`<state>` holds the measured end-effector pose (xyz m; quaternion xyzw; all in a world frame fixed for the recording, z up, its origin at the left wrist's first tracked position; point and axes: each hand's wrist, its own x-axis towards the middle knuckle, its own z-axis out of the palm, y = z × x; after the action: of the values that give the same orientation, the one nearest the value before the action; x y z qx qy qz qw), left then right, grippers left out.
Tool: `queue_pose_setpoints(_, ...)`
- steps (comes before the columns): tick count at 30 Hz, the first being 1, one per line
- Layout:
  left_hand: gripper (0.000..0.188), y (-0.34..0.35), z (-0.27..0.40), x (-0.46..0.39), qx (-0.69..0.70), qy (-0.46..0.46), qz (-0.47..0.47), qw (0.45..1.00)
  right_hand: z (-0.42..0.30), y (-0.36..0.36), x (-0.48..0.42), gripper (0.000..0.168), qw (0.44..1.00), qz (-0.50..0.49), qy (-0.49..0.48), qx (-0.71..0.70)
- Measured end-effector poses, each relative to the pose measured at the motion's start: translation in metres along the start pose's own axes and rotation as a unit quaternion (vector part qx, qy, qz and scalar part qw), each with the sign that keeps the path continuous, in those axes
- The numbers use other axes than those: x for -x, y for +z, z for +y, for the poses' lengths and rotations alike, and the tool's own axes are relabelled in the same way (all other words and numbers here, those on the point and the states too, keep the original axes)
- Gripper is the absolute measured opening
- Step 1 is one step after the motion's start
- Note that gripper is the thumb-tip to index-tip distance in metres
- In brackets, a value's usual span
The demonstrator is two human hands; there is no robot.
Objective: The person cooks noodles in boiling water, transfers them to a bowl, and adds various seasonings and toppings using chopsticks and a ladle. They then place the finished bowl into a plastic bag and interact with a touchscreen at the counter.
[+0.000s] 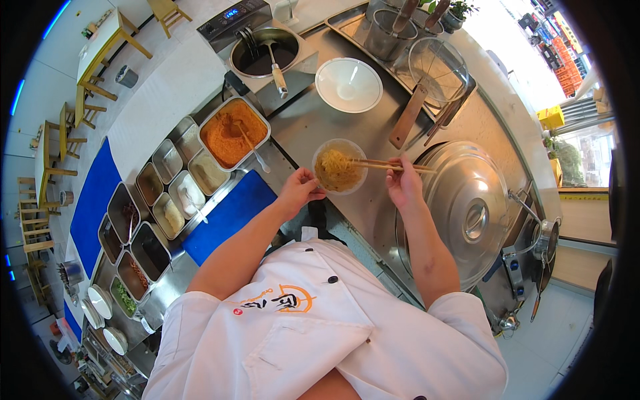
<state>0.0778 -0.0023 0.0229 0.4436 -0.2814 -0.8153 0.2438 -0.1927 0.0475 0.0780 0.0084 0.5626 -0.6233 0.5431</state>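
Note:
Yellow noodles [336, 167] lie in a round translucent plastic bowl [342, 189] near the edge of the steel counter. My left hand [301, 192] grips the bowl's near left rim between thumb and fingers. A pair of wooden chopsticks [382, 165] is held in my right hand [404, 184], with the tips in the noodles. Beyond the bowl stands a white bowl [348, 84] with nothing in it. At its left, a ladle [278, 75] rests in a round pot [265, 51] of dark liquid.
Left are an orange paste in a steel tray [234, 131], several seasoning containers [187, 192] and a blue cloth [232, 215]. A large domed metal lid [462, 215] stands close to my right forearm. Beyond it are a wire strainer [437, 70] with a wooden handle and deep mesh baskets [390, 37].

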Motion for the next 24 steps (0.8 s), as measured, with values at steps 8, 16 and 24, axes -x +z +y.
queue_pose_setpoints(8, 0.008, -0.001, -0.002, 0.001, 0.019, 0.0, 0.014, 1.0, -0.019, 0.039, 0.071, 0.014, 0.85, -0.175, -0.331, 0.37)
queue_pose_setpoints(16, 0.008, 0.003, -0.003, 0.002, -0.021, 0.001, 0.033, 0.999, -0.015, 0.04, 0.065, 0.004, 0.657, -0.279, -0.493, 0.497)
queue_pose_setpoints(24, 0.009, 0.013, -0.001, 0.002, -0.056, 0.018, 0.033, 0.998, 0.041, 0.003, 0.014, 0.028, 0.984, -0.065, -0.095, 0.137)
